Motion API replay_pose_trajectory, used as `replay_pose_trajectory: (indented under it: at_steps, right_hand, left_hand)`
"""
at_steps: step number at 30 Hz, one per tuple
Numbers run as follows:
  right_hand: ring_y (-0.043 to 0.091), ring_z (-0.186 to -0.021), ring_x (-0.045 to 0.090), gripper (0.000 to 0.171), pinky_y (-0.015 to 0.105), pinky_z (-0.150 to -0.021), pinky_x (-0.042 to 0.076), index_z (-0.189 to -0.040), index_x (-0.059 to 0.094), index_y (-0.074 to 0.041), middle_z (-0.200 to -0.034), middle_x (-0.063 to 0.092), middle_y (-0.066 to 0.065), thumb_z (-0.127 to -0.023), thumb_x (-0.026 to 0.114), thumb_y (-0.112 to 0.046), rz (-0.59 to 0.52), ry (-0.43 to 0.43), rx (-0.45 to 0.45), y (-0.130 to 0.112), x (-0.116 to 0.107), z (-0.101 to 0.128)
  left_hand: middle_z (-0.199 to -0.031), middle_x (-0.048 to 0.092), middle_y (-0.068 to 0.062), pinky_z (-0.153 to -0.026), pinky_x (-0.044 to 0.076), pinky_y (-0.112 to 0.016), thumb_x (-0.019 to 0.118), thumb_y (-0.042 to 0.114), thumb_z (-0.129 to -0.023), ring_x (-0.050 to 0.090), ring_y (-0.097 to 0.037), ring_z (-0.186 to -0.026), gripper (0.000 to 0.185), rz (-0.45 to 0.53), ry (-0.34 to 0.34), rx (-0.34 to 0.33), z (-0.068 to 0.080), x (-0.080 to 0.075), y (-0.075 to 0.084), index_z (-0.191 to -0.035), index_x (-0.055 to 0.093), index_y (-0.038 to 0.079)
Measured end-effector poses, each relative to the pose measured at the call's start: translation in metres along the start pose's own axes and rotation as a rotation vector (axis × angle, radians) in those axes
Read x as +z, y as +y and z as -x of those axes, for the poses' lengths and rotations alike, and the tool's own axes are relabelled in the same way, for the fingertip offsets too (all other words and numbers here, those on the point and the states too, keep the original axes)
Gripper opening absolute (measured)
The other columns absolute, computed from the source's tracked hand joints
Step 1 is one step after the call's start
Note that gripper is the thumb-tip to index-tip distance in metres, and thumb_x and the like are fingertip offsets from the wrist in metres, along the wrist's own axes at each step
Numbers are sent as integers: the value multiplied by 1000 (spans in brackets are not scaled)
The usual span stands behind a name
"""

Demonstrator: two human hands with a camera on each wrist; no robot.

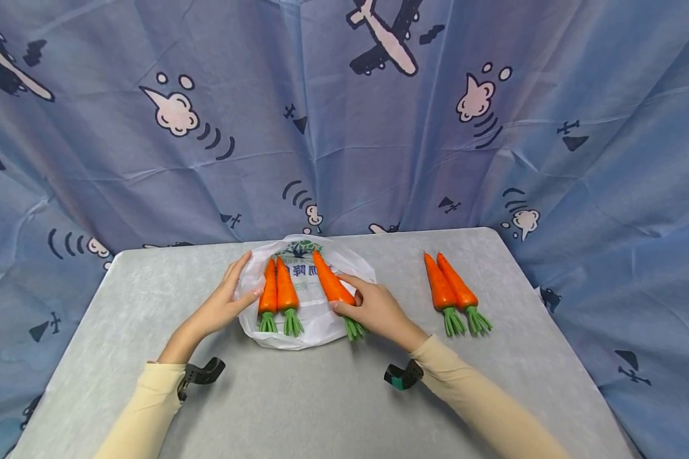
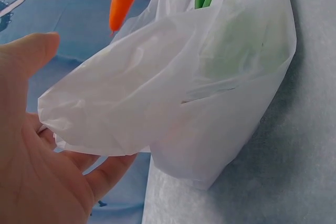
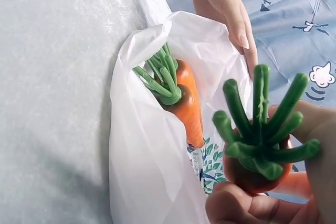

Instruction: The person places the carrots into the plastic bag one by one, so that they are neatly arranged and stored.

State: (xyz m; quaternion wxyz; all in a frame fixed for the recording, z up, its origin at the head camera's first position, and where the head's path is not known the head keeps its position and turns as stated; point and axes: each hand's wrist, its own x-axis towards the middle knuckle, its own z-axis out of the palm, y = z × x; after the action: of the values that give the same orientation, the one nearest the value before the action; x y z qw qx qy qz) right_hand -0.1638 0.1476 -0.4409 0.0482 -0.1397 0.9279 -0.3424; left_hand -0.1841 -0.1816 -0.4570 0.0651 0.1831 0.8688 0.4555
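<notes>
An orange carrot with green stalks point(image 1: 333, 280) is in my right hand point(image 1: 381, 312), whose thumb and fingers grip its thick end above the white plastic bag point(image 1: 316, 341). Seen from the right wrist, that carrot's stalks point(image 3: 262, 129) point toward the camera. Two more carrots point(image 1: 287, 290) lie side by side inside the open bag. My left hand point(image 1: 221, 303) touches the bag's left edge, fingers fairly straight. The left wrist view has its fingers point(image 2: 113, 174) behind the plastic and the thumb apart from it.
Another pair of carrots point(image 1: 450, 287) lies on the grey table point(image 1: 298, 408) to the right of the bag, stalks toward me. A blue curtain with airplane prints point(image 1: 333, 127) hangs behind the table's far edge.
</notes>
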Motion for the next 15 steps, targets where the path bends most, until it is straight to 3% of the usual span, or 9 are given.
replay_pose_trajectory:
  at_steps: [15]
  right_hand:
    - [10, -51, 40, 64, 23, -49, 30, -141, 57, -19, -60, 47, -3, -86, 71, -50, -16, -44, -21, -10, 10, -22]
  left_hand:
    - [-163, 12, -21, -115, 20, -71, 59, 26, -99, 17, -44, -149, 84, -6, 5, 27, -1, 1, -1, -161, 3, 15]
